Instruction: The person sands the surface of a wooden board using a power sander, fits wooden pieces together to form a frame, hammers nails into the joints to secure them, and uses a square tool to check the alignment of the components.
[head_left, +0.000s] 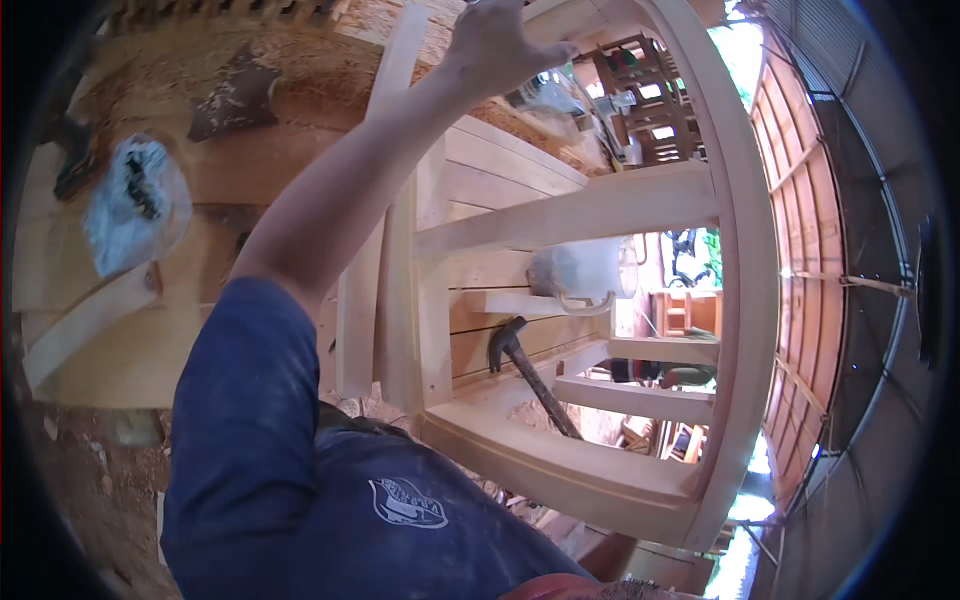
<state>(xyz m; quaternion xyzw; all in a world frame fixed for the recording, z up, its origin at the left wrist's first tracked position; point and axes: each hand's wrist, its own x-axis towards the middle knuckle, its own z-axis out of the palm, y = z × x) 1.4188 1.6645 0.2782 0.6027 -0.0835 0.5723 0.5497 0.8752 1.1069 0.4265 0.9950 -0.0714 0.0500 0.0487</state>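
Note:
At the top, my left hand is on the upper corner of a pale, unpainted wooden furniture frame, its thumb against a rail; the fingertips run out of view. That frame has curved outer members and several crossbars, and it fills the middle in front of my torso. Through its openings I see a claw hammer with a dark head and a worn handle, tilted by the lower bars. Above the hammer is a translucent container with a handle. Low on the right, a bit of skin shows behind the frame; my right hand is hidden.
A wooden work surface with shavings lies to the left. On it are a plastic bag with dark contents, a loose wood piece and a dark flat scrap. Stacked wooden furniture stands beyond; a metal roof is at right.

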